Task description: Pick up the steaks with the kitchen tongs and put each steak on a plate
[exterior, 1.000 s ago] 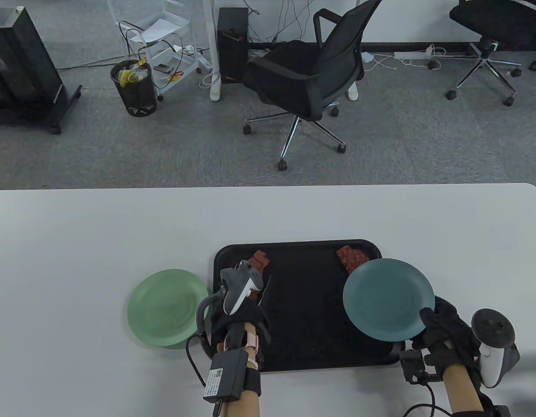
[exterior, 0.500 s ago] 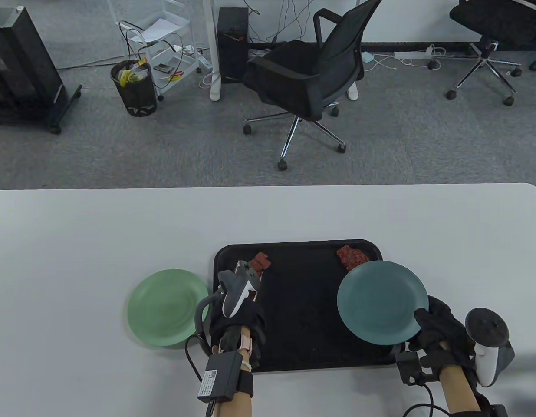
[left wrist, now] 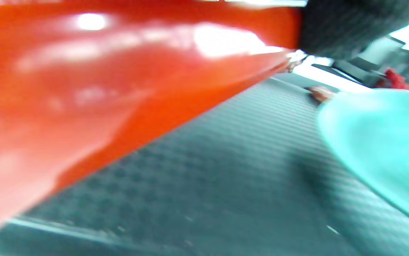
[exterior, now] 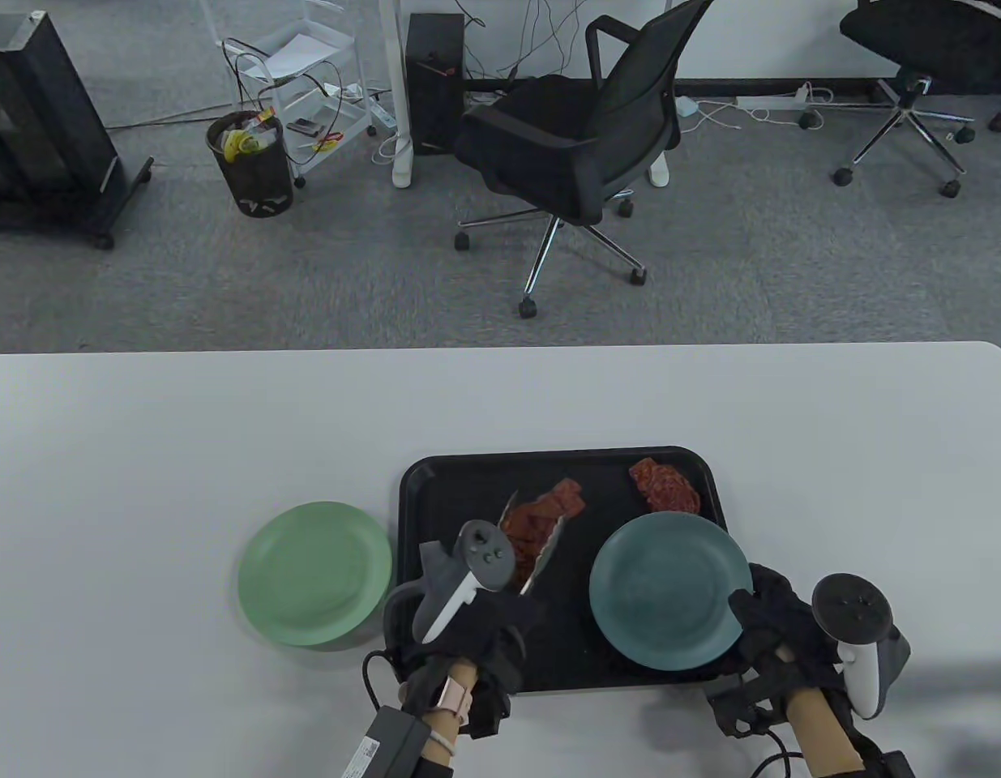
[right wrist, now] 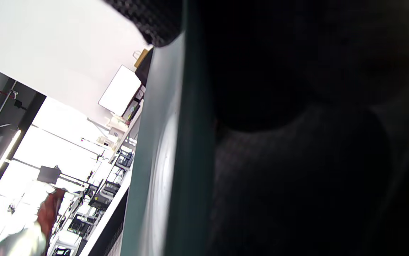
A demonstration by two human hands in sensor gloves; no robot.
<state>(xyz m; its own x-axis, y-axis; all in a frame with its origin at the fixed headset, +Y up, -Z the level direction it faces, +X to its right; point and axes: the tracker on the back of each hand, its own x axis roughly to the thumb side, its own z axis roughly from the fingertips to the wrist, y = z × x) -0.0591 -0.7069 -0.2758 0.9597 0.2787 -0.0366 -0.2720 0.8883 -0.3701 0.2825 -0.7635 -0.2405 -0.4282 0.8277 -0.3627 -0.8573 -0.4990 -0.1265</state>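
My left hand (exterior: 488, 628) grips the kitchen tongs (exterior: 546, 553) over the black tray (exterior: 581, 652). A red steak (exterior: 539, 519) is caught between the metal tong arms, near the tray's middle. In the left wrist view the tongs' red handle (left wrist: 94, 89) fills the frame, blurred. A second steak (exterior: 666, 484) lies in the tray's far right corner. My right hand (exterior: 763, 628) holds the dark teal plate (exterior: 669, 601) by its near right rim, above the tray's right half. The plate (right wrist: 161, 167) shows edge-on in the right wrist view. The teal plate is bare.
A light green plate (exterior: 314, 573) rests bare on the white table (exterior: 184, 438), just left of the tray. Beyond the table's far edge stands an office chair (exterior: 577, 146) on grey carpet.
The tongs have closed on the left steak and drawn it toward the tray's middle. My right hand has carried the teal plate left and nearer, further over the tray.
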